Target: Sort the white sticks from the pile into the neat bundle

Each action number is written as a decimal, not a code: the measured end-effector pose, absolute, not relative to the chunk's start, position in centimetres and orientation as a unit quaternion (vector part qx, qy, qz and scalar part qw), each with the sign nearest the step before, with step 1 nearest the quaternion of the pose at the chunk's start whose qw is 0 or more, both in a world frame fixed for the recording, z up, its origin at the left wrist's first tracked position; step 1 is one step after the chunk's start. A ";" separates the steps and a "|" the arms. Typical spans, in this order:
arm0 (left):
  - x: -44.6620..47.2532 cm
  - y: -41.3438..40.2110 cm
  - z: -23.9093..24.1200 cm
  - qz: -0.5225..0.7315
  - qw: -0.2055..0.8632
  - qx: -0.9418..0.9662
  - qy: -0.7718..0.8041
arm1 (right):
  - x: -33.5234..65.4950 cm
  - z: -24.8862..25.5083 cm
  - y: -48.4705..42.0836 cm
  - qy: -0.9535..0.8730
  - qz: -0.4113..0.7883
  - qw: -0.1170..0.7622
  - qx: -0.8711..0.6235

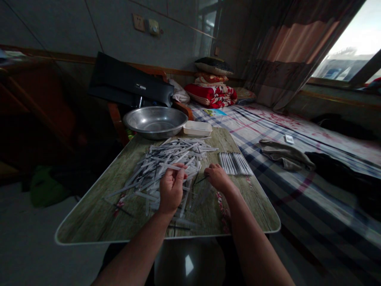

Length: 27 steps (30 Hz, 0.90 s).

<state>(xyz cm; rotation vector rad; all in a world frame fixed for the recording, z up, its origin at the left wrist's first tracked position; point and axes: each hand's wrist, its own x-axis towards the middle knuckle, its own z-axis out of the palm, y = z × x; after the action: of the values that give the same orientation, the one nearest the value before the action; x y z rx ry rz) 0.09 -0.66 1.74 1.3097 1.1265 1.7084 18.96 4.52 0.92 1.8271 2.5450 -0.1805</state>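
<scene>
My left hand is pinching a slim white tube between thumb and fingers, above the front of a loose pile. That pile is made of many thin white, partly see-through tubes lying crosswise, with dark thin sticks among them. My right hand is closed at the pile's right side, and a dark thin stick pokes out from its fingertips. Just beyond it, a neat row of white tubes with dark ends lies side by side. What the right fingers cover is hidden.
A wood-patterned table with a pale rim carries all this. At its far end are a wide metal basin and a shallow cream tray. A bed with a checked sheet adjoins on the right, with a grey cloth on it.
</scene>
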 end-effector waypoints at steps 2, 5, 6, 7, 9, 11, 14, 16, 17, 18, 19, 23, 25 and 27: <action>0.1 -0.6 1.6 0.659 0.349 0.505 0.434 | 19.1 0.9 4.6 0.816 -0.057 0.007 0.575; 0.1 -0.6 1.5 0.657 0.347 0.510 0.434 | 19.3 0.8 4.7 0.824 -0.056 0.012 0.564; 0.0 -0.6 1.5 0.657 0.346 0.511 0.433 | 19.3 0.8 4.6 0.826 -0.056 0.012 0.561; 0.0 -0.6 1.5 0.658 0.346 0.511 0.432 | 19.3 0.8 4.6 0.827 -0.057 0.011 0.560; 0.0 -0.6 1.6 0.660 0.346 0.511 0.429 | 19.4 0.8 4.4 0.828 -0.059 0.011 0.558; 0.0 -0.7 1.7 0.660 0.344 0.514 0.426 | 19.6 1.0 4.2 0.824 -0.061 0.008 0.563; 0.0 -0.6 1.6 0.661 0.340 0.516 0.426 | 19.9 1.9 3.9 0.817 -0.077 -0.020 0.572; 0.0 -0.5 1.4 0.664 0.342 0.513 0.423 | 20.2 2.8 3.6 0.813 -0.118 -0.062 0.566; 0.0 -0.5 1.3 0.666 0.347 0.509 0.420 | 20.3 3.2 3.4 0.813 -0.150 -0.093 0.556; 0.0 -0.4 1.2 0.669 0.358 0.500 0.416 | 20.4 3.7 3.1 0.811 -0.186 -0.128 0.540; -0.1 -0.3 1.0 0.673 0.375 0.487 0.411 | 20.4 4.1 2.9 0.809 -0.220 -0.166 0.520; -0.2 0.2 0.9 0.698 0.464 0.389 0.382 | 20.3 5.0 2.1 0.791 -0.304 -0.283 0.449; -0.2 0.4 1.1 0.706 0.499 0.346 0.366 | 20.2 5.1 2.0 0.782 -0.318 -0.307 0.439; -0.2 0.6 1.4 0.710 0.524 0.311 0.353 | 20.1 5.1 2.0 0.779 -0.321 -0.312 0.439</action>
<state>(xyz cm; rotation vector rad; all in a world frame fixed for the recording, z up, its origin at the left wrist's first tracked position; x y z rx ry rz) -0.18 0.57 1.38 0.7442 0.8442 1.6989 20.12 2.01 5.07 1.7468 3.0960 -1.2769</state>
